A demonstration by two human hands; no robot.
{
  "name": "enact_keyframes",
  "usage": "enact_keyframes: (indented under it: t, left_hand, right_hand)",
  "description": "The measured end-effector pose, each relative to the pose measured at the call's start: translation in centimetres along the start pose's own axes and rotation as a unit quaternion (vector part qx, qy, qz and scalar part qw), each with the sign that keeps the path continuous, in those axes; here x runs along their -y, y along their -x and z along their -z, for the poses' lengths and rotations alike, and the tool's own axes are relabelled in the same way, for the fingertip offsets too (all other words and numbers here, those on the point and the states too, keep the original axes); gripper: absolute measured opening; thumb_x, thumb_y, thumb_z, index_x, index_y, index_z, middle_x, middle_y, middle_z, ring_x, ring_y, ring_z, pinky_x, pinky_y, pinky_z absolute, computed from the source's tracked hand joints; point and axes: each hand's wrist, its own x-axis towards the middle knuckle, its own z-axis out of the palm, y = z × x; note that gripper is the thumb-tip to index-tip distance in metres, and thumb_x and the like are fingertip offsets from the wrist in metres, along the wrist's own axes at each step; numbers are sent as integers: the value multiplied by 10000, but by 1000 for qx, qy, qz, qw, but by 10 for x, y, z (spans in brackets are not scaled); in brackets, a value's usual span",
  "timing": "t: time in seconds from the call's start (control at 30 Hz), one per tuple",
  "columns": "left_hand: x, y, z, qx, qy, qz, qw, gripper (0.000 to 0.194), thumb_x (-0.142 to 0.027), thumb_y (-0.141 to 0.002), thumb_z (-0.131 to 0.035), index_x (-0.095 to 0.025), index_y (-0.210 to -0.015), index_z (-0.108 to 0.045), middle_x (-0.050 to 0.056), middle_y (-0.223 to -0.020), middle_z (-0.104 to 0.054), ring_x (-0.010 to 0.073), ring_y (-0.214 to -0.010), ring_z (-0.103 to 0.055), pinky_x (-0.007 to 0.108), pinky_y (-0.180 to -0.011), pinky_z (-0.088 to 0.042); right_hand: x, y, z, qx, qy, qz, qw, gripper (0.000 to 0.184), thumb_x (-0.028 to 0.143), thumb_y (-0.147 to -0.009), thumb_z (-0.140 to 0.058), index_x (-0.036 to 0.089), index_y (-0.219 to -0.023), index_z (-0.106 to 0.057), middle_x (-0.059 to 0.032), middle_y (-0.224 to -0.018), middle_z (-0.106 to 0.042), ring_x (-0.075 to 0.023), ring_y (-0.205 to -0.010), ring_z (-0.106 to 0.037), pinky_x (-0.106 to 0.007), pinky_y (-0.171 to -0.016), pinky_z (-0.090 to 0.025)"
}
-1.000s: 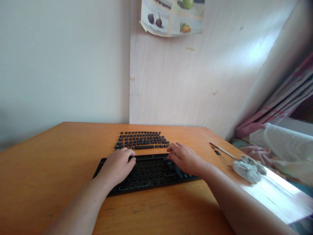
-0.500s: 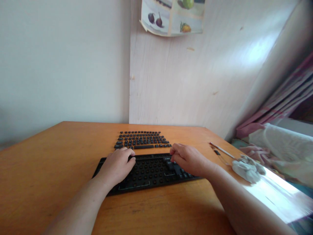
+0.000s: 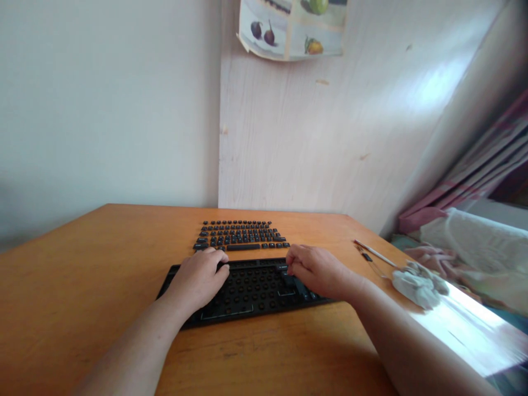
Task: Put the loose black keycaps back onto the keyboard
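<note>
A black keyboard (image 3: pixel 247 291) lies slightly slanted on the wooden table, most of its middle and left part bare of keycaps. Some keycaps (image 3: pixel 284 269) sit on its right part. My left hand (image 3: pixel 202 278) grips the keyboard's left part, fingers curled over the far edge and thumb on top. Over the right part is my right hand (image 3: pixel 315 269), its fingers bent and pressed together; what they hold, if anything, is hidden. Beyond the keyboard, loose black keycaps (image 3: pixel 243 236) are laid out in rows, with a long space bar (image 3: pixel 243 247) at the near side.
At the table's right lie a thin stick-like tool (image 3: pixel 375 253), a small dark object on a wire (image 3: pixel 366 257) and a bunched whitish cloth (image 3: pixel 421 286). A wall stands behind the table (image 3: pixel 103 264), with a fruit picture (image 3: pixel 289 33) on it. Bedding (image 3: pixel 474 242) shows beyond the right edge.
My right hand has shifted slightly right and curled its fingers more, uncovering keycaps on the keyboard's right part. My left hand and the keyboard stay in place.
</note>
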Motion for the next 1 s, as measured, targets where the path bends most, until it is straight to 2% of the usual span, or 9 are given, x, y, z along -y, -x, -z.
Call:
enact_keyframes:
  t: [0.2, 0.37, 0.57, 1.0]
  left_hand:
    - [0, 0, -1, 7, 1, 0, 1000, 199, -317, -841, -465, -227, -888, -636, 40, -916, -638, 200, -865, -583, 298, -737, -397]
    - [2, -1, -3, -1, -2, -1, 1000, 205, -318, -839, -463, -228, -903, -636, 43, -927, -639, 201, -872, -582, 299, -754, -396]
    - [2, 0, -3, 1, -5, -4, 1000, 202, -320, -837, -462, -232, -893, -635, 38, -909, -639, 202, -856, -582, 299, -735, -396]
    - [3, -2, -4, -3, -9, 2, 1000, 188, -317, -824, -479, -233, -880, -637, 34, -898, -639, 202, -845, -584, 297, -728, -400]
  right_hand:
    - [0, 0, -2, 27, 0, -1, 1000, 135, 216, -825, -476, 197, -872, -601, -45, -807, -658, -153, -714, -560, -249, -638, -354]
    - [-1, 0, -1, 10, -1, -9, 1000, 127, 225, -823, -484, 193, -869, -599, -43, -813, -650, -148, -718, -550, -242, -636, -344]
    - [1, 0, -1, 23, -5, -3, 1000, 131, 223, -823, -482, 192, -866, -601, -42, -804, -650, -145, -703, -542, -239, -625, -331]
    - [0, 0, -3, 7, -9, -1, 1000, 115, 203, -802, -500, 196, -844, -607, -37, -786, -647, -143, -684, -532, -240, -606, -317]
